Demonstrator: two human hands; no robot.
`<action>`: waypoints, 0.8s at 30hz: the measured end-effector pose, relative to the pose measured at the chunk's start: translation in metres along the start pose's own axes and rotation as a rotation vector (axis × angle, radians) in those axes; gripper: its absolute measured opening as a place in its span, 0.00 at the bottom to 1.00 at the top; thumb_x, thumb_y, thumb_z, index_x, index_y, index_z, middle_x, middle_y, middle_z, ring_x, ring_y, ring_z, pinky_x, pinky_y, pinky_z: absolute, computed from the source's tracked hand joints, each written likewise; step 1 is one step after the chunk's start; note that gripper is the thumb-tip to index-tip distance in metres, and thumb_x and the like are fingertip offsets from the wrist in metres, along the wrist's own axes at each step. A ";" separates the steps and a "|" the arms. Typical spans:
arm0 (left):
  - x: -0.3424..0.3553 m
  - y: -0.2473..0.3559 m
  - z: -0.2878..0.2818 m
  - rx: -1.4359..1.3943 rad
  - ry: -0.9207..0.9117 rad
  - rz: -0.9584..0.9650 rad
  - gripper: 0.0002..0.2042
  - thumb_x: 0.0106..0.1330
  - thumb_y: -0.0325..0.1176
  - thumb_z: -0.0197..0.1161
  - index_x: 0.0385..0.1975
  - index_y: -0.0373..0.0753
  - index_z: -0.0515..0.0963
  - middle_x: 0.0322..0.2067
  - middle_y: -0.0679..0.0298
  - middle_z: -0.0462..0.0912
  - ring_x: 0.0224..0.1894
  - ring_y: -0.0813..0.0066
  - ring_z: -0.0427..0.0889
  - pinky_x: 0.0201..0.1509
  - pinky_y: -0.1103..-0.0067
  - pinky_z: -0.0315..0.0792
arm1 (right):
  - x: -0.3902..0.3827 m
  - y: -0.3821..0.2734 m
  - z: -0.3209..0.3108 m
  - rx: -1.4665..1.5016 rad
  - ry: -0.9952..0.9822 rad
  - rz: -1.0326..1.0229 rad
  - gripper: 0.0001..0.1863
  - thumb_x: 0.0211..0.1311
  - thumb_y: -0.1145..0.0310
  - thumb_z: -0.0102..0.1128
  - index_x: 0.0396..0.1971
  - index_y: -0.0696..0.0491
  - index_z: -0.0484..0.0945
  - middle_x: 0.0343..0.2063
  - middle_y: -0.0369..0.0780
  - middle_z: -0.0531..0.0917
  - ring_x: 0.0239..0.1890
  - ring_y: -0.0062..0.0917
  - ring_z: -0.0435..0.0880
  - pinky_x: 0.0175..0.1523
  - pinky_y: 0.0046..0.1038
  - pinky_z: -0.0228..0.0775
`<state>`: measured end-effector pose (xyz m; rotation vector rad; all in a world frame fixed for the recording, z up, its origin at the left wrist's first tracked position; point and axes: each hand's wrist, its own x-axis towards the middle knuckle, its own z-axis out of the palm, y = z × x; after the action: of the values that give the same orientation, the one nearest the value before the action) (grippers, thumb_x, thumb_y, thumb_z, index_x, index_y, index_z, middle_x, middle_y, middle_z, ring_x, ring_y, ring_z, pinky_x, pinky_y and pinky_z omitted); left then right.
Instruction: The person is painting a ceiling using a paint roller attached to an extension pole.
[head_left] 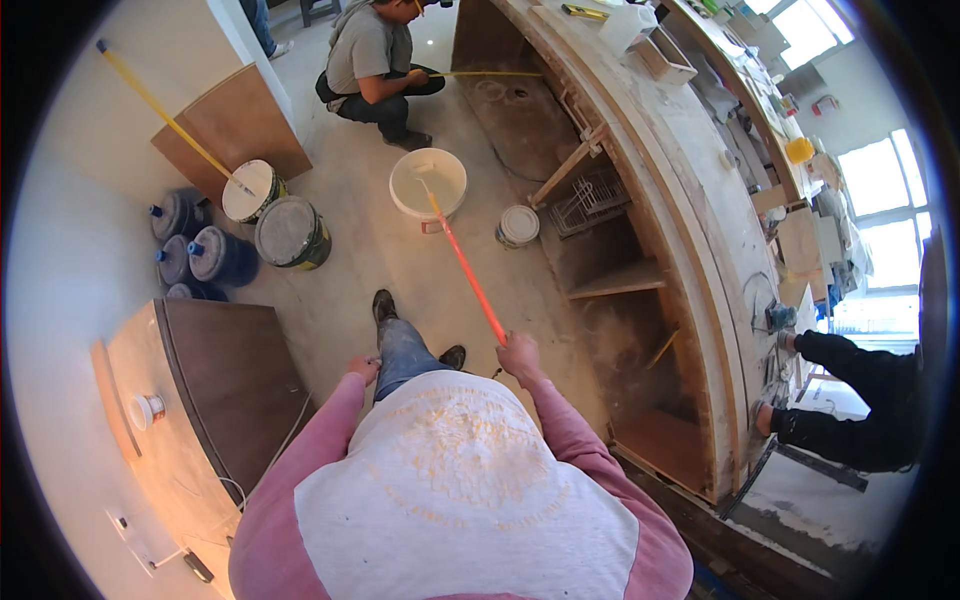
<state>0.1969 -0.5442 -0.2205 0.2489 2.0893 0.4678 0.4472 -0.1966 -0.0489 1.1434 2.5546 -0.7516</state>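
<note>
My right hand (518,355) is closed round the end of a long orange-red pole (467,268). That pole belongs to a paint roller, whose far end reaches into a white bucket (407,208) on the floor ahead. Pale paint or a similar liquid shows inside the bucket; the roller head is hard to make out against it. Beside my left thigh hangs my left hand (365,369), with no tool in it and its fingers loosely apart as far as they show. A small lidded pail (518,227) stands right of the bucket.
To the left are a lidded drum (292,232), an open pail (253,191) with a yellow pole (172,118), several blue water jugs (218,255) and a brown cabinet (235,350). A person (375,65) squats ahead with a tape measure. A long wooden counter (650,180) curves along the right; another person's arms (845,400) reach over it.
</note>
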 end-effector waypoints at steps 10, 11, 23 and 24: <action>-0.009 0.009 -0.007 0.005 0.001 0.116 0.18 0.69 0.42 0.60 0.52 0.39 0.84 0.35 0.55 0.89 0.35 0.66 0.87 0.46 0.71 0.77 | -0.030 0.014 0.005 0.041 0.006 0.011 0.16 0.57 0.58 0.64 0.35 0.57 0.82 0.34 0.52 0.85 0.40 0.49 0.84 0.49 0.48 0.76; -0.009 0.010 -0.007 -0.047 -0.005 0.075 0.18 0.69 0.42 0.60 0.52 0.39 0.84 0.35 0.56 0.89 0.34 0.67 0.87 0.45 0.71 0.77 | -0.033 0.015 0.008 0.033 0.003 0.048 0.16 0.57 0.58 0.64 0.35 0.57 0.82 0.34 0.52 0.85 0.40 0.49 0.84 0.49 0.48 0.76; 0.006 0.020 -0.030 0.208 -0.065 0.150 0.21 0.70 0.43 0.59 0.55 0.36 0.82 0.48 0.50 0.87 0.50 0.58 0.86 0.54 0.66 0.77 | -0.079 0.051 0.042 0.145 -0.079 0.222 0.13 0.59 0.63 0.60 0.41 0.53 0.79 0.36 0.51 0.85 0.41 0.50 0.84 0.46 0.50 0.75; 0.009 0.022 -0.031 0.314 -0.073 0.203 0.21 0.70 0.43 0.59 0.55 0.36 0.81 0.50 0.50 0.86 0.52 0.56 0.85 0.56 0.65 0.76 | -0.079 0.057 0.043 0.181 -0.111 0.237 0.13 0.60 0.65 0.58 0.43 0.53 0.78 0.36 0.51 0.85 0.42 0.50 0.84 0.46 0.49 0.75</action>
<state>0.1656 -0.5279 -0.2028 0.6563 2.0691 0.2424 0.5430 -0.2372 -0.0730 1.3879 2.2459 -0.9702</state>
